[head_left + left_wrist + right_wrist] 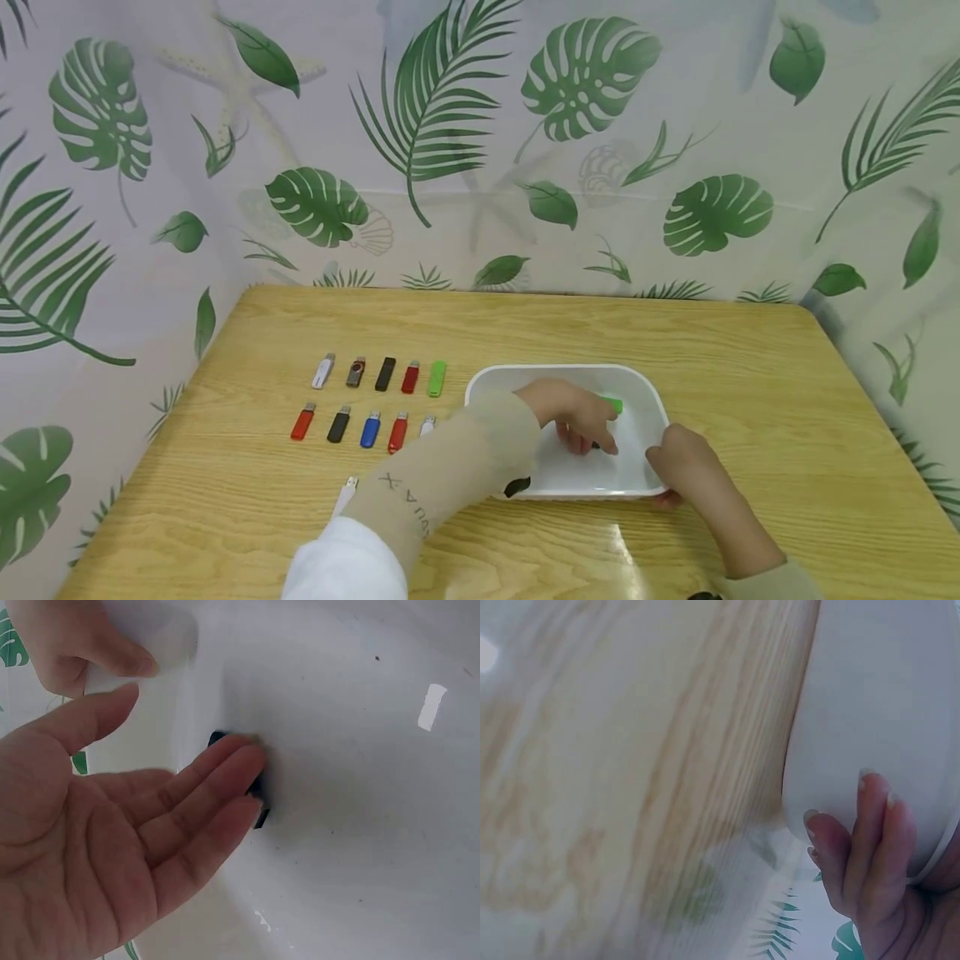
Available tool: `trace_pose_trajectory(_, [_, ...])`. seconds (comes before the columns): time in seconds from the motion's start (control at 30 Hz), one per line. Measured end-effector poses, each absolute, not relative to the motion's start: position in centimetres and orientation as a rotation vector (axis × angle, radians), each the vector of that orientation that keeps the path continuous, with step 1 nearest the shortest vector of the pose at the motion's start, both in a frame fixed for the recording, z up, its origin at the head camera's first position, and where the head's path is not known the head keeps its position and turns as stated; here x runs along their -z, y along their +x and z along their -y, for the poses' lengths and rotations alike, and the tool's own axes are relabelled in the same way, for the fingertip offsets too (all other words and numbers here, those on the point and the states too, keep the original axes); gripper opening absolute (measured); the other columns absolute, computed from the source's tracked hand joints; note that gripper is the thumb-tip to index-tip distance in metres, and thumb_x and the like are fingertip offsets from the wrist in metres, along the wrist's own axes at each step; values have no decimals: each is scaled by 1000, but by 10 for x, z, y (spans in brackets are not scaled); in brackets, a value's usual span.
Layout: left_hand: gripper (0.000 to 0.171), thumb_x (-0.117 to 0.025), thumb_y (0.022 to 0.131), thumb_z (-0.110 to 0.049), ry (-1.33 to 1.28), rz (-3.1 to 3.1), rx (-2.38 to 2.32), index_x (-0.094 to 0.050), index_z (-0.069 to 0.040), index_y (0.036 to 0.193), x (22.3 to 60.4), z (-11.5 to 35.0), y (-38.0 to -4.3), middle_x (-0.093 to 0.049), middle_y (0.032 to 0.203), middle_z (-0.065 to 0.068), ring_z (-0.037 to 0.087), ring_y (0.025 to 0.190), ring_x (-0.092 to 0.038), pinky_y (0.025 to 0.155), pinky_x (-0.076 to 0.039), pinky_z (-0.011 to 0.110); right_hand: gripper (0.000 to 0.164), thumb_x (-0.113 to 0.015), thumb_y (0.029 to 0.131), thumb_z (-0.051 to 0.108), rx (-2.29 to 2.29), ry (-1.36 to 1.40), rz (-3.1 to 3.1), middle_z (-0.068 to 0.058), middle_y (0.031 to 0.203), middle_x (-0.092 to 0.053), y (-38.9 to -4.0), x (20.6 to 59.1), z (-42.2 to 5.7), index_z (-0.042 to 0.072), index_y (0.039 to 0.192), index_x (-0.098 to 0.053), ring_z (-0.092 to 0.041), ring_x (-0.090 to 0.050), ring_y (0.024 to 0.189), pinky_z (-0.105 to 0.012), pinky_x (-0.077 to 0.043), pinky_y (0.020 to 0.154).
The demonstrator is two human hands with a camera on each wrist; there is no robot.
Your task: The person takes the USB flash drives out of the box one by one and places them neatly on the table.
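Note:
A white plastic basin (637, 467) stands on the table, right of the middle. Inside it is my left hand (581, 415); in the left wrist view its fingers are nearly straight and their tips touch a dark USB stick (260, 817), partly hidden under them. The thumb stays apart from it. A bright green USB stick (615, 405) shows just beyond the left hand in the basin. My right hand (682, 458) holds the basin's right rim, thumb at the rim and fingers (868, 832) against the outer wall.
Left of the basin, USB sticks lie in two rows, among them a green one (437, 378), a blue one (371, 430) and a black one (386, 374). A white USB stick (345, 496) lies nearer, partly behind the left sleeve. A leaf-print cloth (465, 208) hangs behind the wooden table (750, 375).

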State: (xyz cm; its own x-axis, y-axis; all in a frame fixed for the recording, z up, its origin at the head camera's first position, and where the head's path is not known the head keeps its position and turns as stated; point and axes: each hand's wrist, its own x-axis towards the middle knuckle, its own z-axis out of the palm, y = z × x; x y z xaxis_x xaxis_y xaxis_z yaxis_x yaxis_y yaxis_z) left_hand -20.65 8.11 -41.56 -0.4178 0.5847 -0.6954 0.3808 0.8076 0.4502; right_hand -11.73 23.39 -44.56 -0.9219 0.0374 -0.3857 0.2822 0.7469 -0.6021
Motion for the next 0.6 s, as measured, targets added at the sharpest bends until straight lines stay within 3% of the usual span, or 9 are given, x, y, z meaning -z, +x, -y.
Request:
trace_pose_trajectory(0.07, [61,-55,95,-34,694,-2092,-311,-27,-17,147,417,-83,-208,-61,77,2,11,64,-55,66,-49,24,19,-39,89,0,975,248,-2594,-23,72,-52,-117,446,-234,-19,94,-42,-20,-59,43,-30,-51,44])
trace_pose_trajectory(0.1, [60,-56,95,-33,693,-2110,-326,-28,-16,145,418,-84,-209,-60,75,3,11,63,-54,65,-49,24,20,-39,90,0,973,249,-2592,-23,72,-52,-117,446,-234,-20,95,-42,-20,-59,43,-30,-51,44])
trace_pose_trajectory(0.2, [46,-58,94,-33,692,-2183,-326,-42,-12,132,420,-88,-213,-59,70,3,13,58,-53,59,-48,25,21,-40,91,0,960,250,-2593,-23,73,-52,-117,446,-235,-21,96,-42,-20,-59,43,-30,-51,44])
trace_pose_trajectory(0.33, [21,-57,94,-32,735,-2256,-266,-53,-12,98,424,-96,-216,-57,64,3,13,54,-50,50,-41,24,22,-40,91,0,950,246,-2604,-23,73,-53,-118,443,-236,-21,96,-42,-20,-59,43,-30,-51,44])
trace_pose_trajectory(0.6, [12,-55,95,-24,848,-2110,-250,-56,-13,91,434,-93,-224,-50,63,2,10,54,-44,50,-34,23,17,-41,87,-1,977,225,-2621,-22,70,-53,-117,443,-234,-17,89,-45,-20,-58,42,-31,-51,43])
